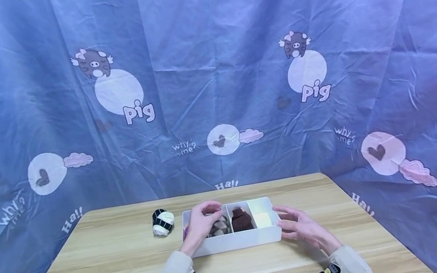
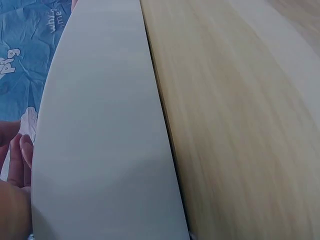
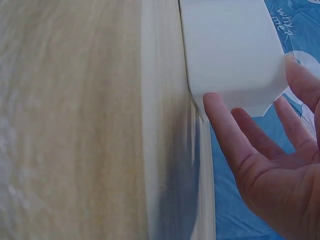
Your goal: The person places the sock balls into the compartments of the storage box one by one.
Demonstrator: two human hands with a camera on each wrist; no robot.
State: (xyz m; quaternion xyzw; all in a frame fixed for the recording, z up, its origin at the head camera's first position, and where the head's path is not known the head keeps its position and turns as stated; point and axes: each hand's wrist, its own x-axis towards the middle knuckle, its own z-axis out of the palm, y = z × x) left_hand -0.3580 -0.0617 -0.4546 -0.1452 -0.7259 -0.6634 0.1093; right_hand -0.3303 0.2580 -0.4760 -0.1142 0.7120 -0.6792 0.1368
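A white divided box [image 1: 243, 239] stands on the table. My left hand [image 1: 202, 222] is over its left half, fingers loosely bent above a grey checkered sock bundle [image 1: 219, 227]; nothing shows between the fingertips. In the left wrist view, the fingers [image 2: 17, 160] stand behind the box's long wall. A purple bundle [image 1: 185, 232] peeks out in the leftmost compartment, mostly behind the left hand. One compartment right of the checkered bundle lies a dark brown sock bundle [image 1: 241, 220]. My right hand [image 1: 302, 226] touches the box's right end with spread, fairly straight fingers [image 3: 225, 130].
Left of the box, a black-and-white sock bundle [image 1: 163, 222] lies on the wooden table [image 1: 105, 264]. Something cream-coloured [image 1: 263, 219] shows in the rightmost compartment. A blue printed cloth [image 1: 192, 87] hangs behind the table's back edge.
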